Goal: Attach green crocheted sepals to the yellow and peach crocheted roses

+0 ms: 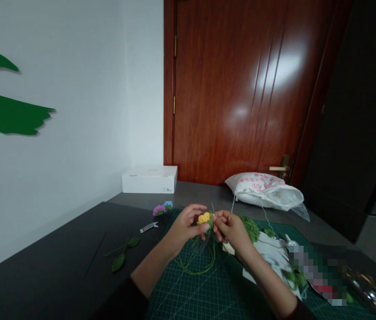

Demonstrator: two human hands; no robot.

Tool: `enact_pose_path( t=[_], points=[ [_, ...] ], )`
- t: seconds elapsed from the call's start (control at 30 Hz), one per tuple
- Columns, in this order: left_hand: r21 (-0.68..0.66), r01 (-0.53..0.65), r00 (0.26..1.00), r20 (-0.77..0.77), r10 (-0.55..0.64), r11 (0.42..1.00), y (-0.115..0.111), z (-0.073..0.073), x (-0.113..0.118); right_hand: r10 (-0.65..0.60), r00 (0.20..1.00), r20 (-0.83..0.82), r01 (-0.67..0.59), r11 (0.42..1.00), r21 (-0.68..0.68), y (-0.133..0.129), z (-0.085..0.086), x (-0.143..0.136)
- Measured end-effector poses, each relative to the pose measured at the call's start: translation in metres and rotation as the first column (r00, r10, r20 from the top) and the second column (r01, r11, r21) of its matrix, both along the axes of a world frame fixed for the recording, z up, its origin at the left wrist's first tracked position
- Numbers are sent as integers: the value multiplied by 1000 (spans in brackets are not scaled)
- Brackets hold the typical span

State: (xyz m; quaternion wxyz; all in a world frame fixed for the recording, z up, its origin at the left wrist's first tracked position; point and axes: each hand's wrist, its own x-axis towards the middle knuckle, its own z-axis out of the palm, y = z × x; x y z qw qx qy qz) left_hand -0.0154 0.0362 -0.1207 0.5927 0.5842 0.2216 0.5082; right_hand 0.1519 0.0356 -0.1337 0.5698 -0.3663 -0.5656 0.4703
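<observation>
Over the green cutting mat (204,293), my left hand (188,226) is closed around a small yellow crocheted flower (204,218) with green at its underside. My right hand (229,226) pinches close against the flower's right side. A thin needle-like rod (212,206) rises above the right fingertips; whether they hold it or a strand is too small to tell. Below the hands, loops of green yarn (214,262) hang down to the mat.
Left are a crocheted leaf sprig (119,262), a glue tube (148,227) and purple and blue flowers (158,210). A white box (149,180) and plastic bag (261,189) stand behind. Right lie green yarn (250,228), white paper (271,253) and a blurred-out long package (317,275).
</observation>
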Motion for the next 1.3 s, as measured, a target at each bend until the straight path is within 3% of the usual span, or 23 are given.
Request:
enact_pose_path(
  t=[0.1, 0.2, 0.37, 0.53, 0.6, 0.73, 0.87, 0.97, 1.07, 1.1, 1.17, 1.3],
  points=[
    [79, -33, 999, -29, 35, 996, 12, 23, 7, 1, 999, -49, 1, 999, 45, 11, 26, 10],
    [67, -79, 996, 49, 75, 995, 24, 45, 17, 6, 984, -175, 12, 995, 103, 19, 51, 20],
    [94, -113, 987, 124, 101, 989, 37, 74, 21, 72, 905, -419, 15, 979, 202, 19, 79, 60],
    [187, -216, 970, 157, 188, 958, 53, 86, 11, 90, 792, -604, 97, 958, 271, 16, 86, 117],
    [204, -237, 967, 149, 209, 950, 60, 87, 4, 33, 672, -740, 222, 944, 244, 16, 85, 137],
    [205, -330, 940, 158, 301, 921, 67, 87, -12, -33, 641, -767, 326, 916, 233, 18, 83, 160],
    [216, -303, 948, 162, 272, 928, 61, 91, -19, -98, 738, -667, 323, 920, 222, 24, 80, 142],
    [263, -202, 978, 111, 178, 943, 52, 95, -13, -120, 865, -486, 247, 947, 205, 27, 76, 101],
    [310, -108, 994, 43, 99, 945, 42, 98, -4, -140, 942, -304, 217, 947, 236, 20, 75, 55],
    [328, -81, 997, 15, 81, 941, 39, 99, -2, -197, 974, -116, 223, 925, 309, 15, 75, 43],
    [353, -22, 997, -59, 46, 935, 33, 101, 2, -267, 958, 107, 196, 879, 436, 4, 77, 25],
    [369, 54, 983, -182, 15, 928, 20, 105, 6, -320, 938, 135, 195, 806, 559, -12, 82, 16]
  ],
)
